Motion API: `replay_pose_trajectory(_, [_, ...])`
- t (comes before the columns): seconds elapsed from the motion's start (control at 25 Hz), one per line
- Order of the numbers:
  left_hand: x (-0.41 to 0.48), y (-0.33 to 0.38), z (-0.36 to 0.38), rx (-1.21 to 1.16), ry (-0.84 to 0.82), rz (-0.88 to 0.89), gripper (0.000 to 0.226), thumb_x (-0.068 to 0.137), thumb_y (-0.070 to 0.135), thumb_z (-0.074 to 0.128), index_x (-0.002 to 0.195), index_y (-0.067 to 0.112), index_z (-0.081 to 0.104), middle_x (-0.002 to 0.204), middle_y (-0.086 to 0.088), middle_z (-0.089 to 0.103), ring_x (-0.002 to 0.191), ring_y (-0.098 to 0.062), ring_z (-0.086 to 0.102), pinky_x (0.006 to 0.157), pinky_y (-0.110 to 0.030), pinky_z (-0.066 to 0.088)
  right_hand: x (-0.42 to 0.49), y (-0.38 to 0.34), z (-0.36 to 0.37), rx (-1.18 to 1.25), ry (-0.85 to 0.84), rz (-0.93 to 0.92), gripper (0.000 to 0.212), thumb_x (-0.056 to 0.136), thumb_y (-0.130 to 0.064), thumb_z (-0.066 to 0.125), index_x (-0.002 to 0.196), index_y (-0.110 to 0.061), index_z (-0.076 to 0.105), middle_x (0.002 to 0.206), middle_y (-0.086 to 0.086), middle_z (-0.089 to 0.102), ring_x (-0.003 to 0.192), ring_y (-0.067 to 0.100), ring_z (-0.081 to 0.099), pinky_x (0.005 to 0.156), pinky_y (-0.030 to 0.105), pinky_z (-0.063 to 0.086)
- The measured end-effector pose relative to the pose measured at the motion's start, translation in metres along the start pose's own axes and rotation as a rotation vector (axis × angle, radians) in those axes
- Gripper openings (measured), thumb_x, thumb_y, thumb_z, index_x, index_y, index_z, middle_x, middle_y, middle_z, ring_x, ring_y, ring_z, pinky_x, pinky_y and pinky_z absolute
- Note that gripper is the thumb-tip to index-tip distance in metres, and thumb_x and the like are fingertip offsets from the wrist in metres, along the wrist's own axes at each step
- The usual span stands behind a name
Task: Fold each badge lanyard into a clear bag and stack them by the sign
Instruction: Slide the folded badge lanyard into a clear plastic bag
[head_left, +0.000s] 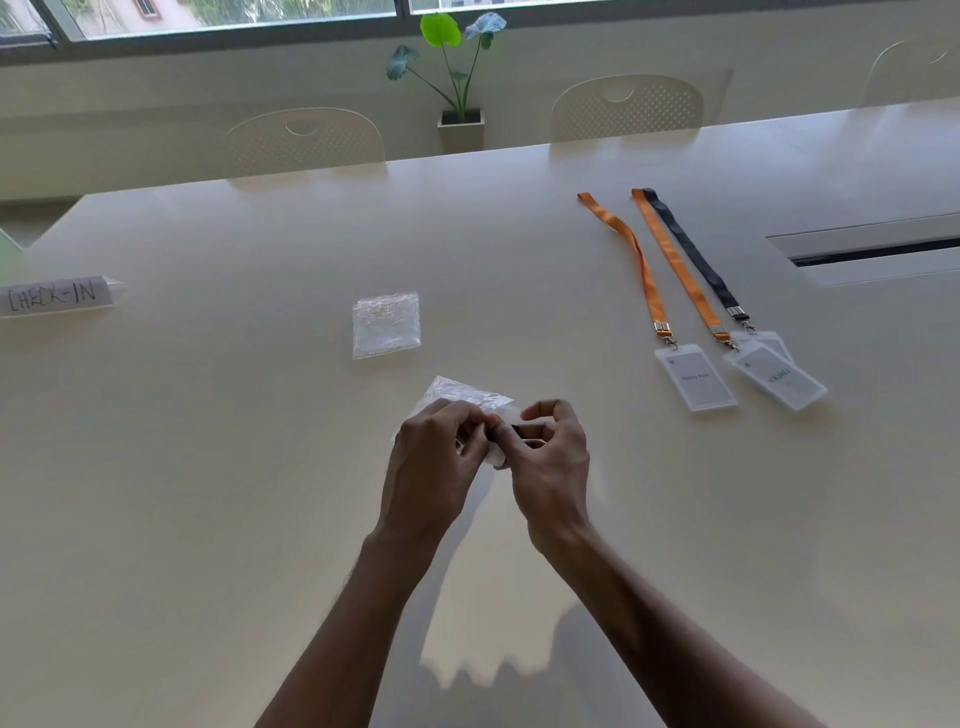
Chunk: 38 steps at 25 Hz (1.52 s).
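Note:
My left hand (436, 457) pinches the near edge of a crumpled clear bag (467, 394) just above the table. My right hand (553, 457) grips a folded badge with a dark lanyard (519, 429) at the bag's mouth; most of it is hidden by my fingers. A small pile of flat clear bags (385, 325) lies behind my hands. Three lanyards lie at the right: an orange lanyard (641, 265), a second orange lanyard (675, 265) and a black lanyard (693, 249), each with a white badge holder (695, 382). The CHECK-IN sign (54, 297) stands at the far left.
The white table (260, 467) has a cable slot (878, 249) at the right edge. Two white chairs (304, 140) stand along the far side, and a potted plant (460, 78) sits by the window.

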<state>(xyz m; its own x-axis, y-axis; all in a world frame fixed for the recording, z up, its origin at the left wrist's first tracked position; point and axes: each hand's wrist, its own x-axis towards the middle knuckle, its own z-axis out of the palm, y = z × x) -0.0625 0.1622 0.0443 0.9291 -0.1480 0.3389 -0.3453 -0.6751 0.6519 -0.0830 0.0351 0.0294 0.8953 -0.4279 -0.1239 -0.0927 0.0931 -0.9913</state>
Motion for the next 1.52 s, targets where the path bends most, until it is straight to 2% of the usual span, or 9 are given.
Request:
replay_pose_trajectory(0.16, [0.001,0.001,-0.001,-0.031,0.001,-0.011,0.005,0.095,0.017,0.072,0.093,0.019,0.077,0.087,0.01,0.072,0.075,-0.006,0.067,0.071,-0.028,0.057,0.002,0.009,0.0,0.023,-0.027,0.048,0.024,0.09,-0.026,0.082,0.088,-0.016,0.06,0.092,0.013,0.073,0.084,0.023,0.077,0.064,0.027,0.056])
replay_pose_trajectory(0.36, [0.0,0.003,0.001,-0.017,-0.016,0.014,0.005,0.094,0.017,0.073,0.092,0.02,0.076,0.086,0.009,0.072,0.075,-0.007,0.067,0.071,-0.031,0.057,0.001,0.017,0.001,0.167,-0.098,0.129,0.016,0.092,-0.017,0.079,0.096,-0.009,0.066,0.103,0.019,0.075,0.097,0.029,0.078,0.091,0.043,0.064])
replay_pose_trajectory(0.6, [-0.004,-0.002,0.002,0.004,-0.033,0.019,0.005,0.095,0.016,0.072,0.091,0.019,0.075,0.086,0.008,0.07,0.074,-0.007,0.066,0.071,-0.034,0.057,-0.001,0.013,-0.002,-0.028,-0.021,0.038,0.029,0.084,-0.018,0.087,0.098,-0.012,0.062,0.088,0.006,0.077,0.08,0.02,0.075,0.071,0.031,0.06])
replay_pose_trajectory(0.8, [-0.004,-0.01,-0.001,-0.003,-0.069,0.047,0.008,0.097,0.015,0.07,0.092,0.019,0.074,0.088,0.008,0.07,0.076,-0.009,0.066,0.072,-0.036,0.057,0.006,0.015,-0.012,-0.128,-0.188,0.002,0.044,0.089,-0.018,0.082,0.127,-0.032,0.064,0.117,-0.007,0.068,0.091,0.014,0.075,0.066,0.019,0.055])
replay_pose_trajectory(0.92, [-0.008,-0.009,0.001,0.021,-0.094,0.087,0.007,0.095,0.016,0.072,0.098,0.021,0.077,0.095,0.006,0.072,0.08,-0.01,0.067,0.074,-0.037,0.058,0.008,0.013,-0.013,-0.065,-0.245,0.056,0.027,0.092,-0.003,0.075,0.112,-0.021,0.075,0.091,0.007,0.081,0.085,0.019,0.08,0.054,0.013,0.046])
replay_pose_trajectory(1.12, [-0.017,-0.021,-0.005,0.041,-0.128,0.109,0.046,0.086,0.038,0.082,0.129,0.029,0.067,0.127,0.01,0.063,0.119,-0.008,0.056,0.102,-0.029,0.048,0.013,0.007,-0.016,-0.025,-0.236,0.081,0.016,0.084,-0.007,0.085,0.097,-0.011,0.077,0.083,0.01,0.082,0.082,0.021,0.08,0.063,0.022,0.056])
replay_pose_trajectory(1.24, [-0.023,-0.032,-0.003,0.158,-0.187,0.124,0.07,0.085,0.044,0.082,0.147,0.03,0.053,0.15,0.01,0.052,0.14,-0.012,0.045,0.114,-0.036,0.041,0.018,0.002,-0.021,-0.006,-0.266,0.092,0.016,0.084,-0.01,0.087,0.097,-0.008,0.078,0.084,0.01,0.082,0.084,0.02,0.08,0.069,0.022,0.057])
replay_pose_trajectory(1.36, [-0.024,-0.032,0.002,0.107,-0.04,0.139,0.049,0.092,0.024,0.077,0.139,0.023,0.064,0.14,0.004,0.065,0.13,-0.017,0.058,0.106,-0.045,0.051,0.02,-0.007,-0.023,-0.039,-0.342,0.051,0.018,0.085,-0.011,0.086,0.1,-0.006,0.078,0.09,0.009,0.082,0.089,0.017,0.08,0.08,0.024,0.06])
replay_pose_trajectory(1.52, [-0.017,-0.021,-0.006,-0.01,0.124,0.156,0.031,0.095,0.013,0.074,0.126,0.016,0.075,0.122,0.003,0.073,0.11,-0.015,0.07,0.094,-0.036,0.058,0.022,-0.021,-0.027,-0.069,-0.414,-0.08,0.025,0.083,0.001,0.084,0.107,-0.001,0.077,0.113,0.008,0.073,0.095,0.015,0.079,0.087,0.024,0.062])
